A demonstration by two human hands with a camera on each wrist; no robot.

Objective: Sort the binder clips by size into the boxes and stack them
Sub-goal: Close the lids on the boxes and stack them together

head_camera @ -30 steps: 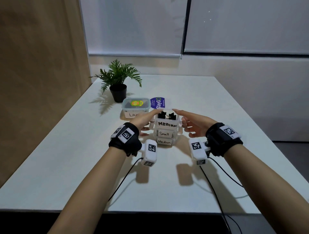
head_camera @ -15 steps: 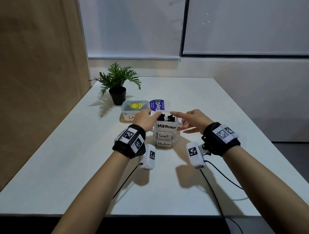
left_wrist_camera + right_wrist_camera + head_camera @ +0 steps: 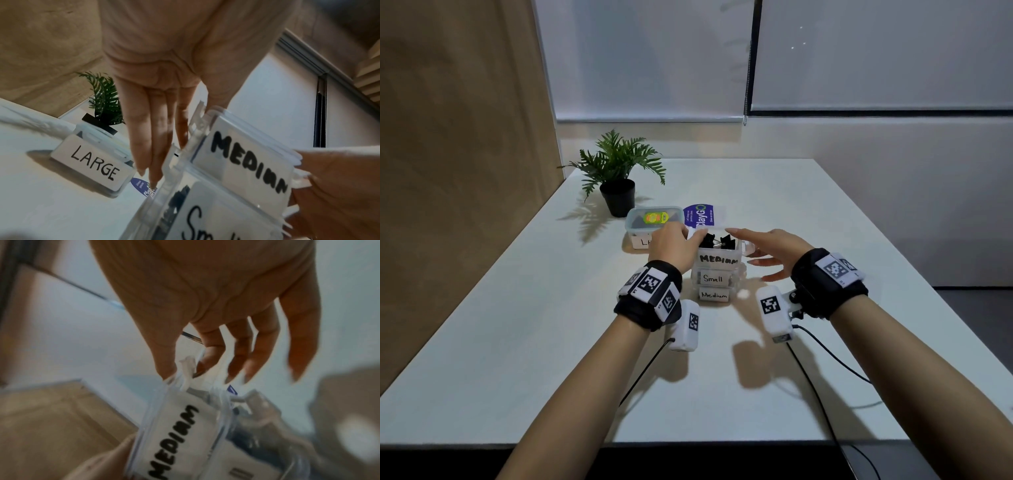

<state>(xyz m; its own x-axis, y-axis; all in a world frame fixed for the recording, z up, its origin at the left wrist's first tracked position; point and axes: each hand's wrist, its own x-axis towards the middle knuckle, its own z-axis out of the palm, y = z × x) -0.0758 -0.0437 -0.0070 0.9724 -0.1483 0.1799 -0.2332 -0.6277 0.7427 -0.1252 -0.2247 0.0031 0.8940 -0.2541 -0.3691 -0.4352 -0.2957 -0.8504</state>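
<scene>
Three clear boxes stand stacked at the table's middle. The open top box [image 3: 719, 259] is labelled MEDIUM and holds black binder clips [image 3: 717, 241]. Below it sit a Small box [image 3: 714, 279] and a Medium box [image 3: 714, 294]. My left hand [image 3: 678, 241] lies with straight fingers [image 3: 156, 138] against the top box's [image 3: 246, 155] left side and latch flap. My right hand [image 3: 767, 250] hovers at the box's right rim with its fingers loosely spread. Its thumb and index tips [image 3: 205, 363] touch the right latch flap of the box [image 3: 174, 426]; the view is blurred.
A lidded box labelled LARGE [image 3: 647, 226] stands to the left behind the stack. A lid with a purple sticker [image 3: 702, 216] lies just behind the stack. A potted plant [image 3: 618, 171] stands farther back left. A wooden wall borders the white table [image 3: 551, 342] on the left.
Both hands have come down from above the top box's rim to its left and right sides. The stack has not moved.
</scene>
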